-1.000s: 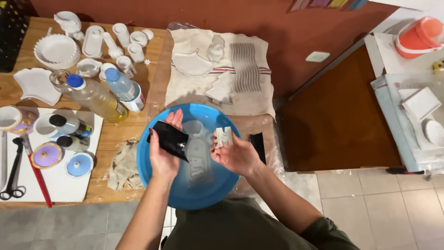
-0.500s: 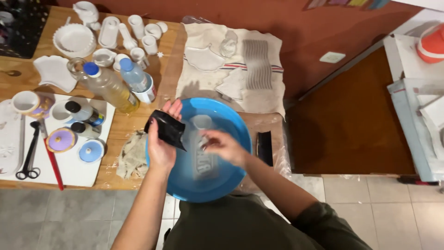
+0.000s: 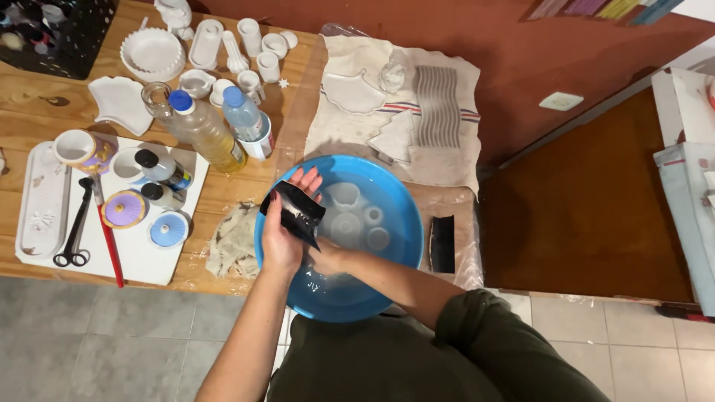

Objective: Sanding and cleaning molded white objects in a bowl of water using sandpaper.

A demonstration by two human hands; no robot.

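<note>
wooden table, blue basin of water at its edge. left hand cups a black sheet over the basin, fingers curled. right hand, raised half a second ago, now dips underwater below the sheet; its grip cannot be told. white pieces lie submerged.

My left grip holds a small black pouch over the basin. On my desk stand two blue-capped bottles: one yellowish, one clear.
</note>
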